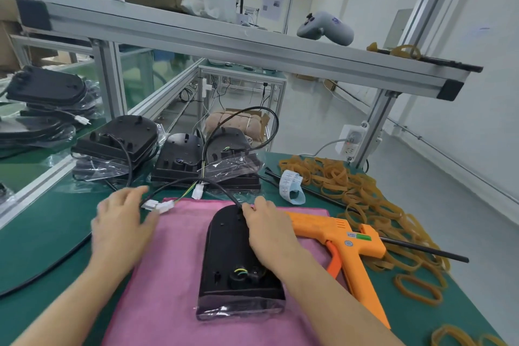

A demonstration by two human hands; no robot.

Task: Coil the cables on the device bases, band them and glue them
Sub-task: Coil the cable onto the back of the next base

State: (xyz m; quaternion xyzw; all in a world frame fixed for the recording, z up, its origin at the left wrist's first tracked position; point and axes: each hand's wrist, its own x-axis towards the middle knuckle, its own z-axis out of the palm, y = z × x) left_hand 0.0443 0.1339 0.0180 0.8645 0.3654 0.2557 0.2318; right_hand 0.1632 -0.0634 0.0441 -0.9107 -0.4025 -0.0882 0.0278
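Coiling step, just starting.
Your right hand (269,233) steadies the base (233,255), pinching its cable (224,191); left hand (120,222), fingers spread, reaches beside the connector (157,206). Next, gather slack.

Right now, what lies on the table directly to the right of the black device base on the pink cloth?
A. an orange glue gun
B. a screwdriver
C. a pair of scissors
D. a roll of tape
A: the orange glue gun lies flat just right of the black device base on the pink cloth, beside the person's right hand.
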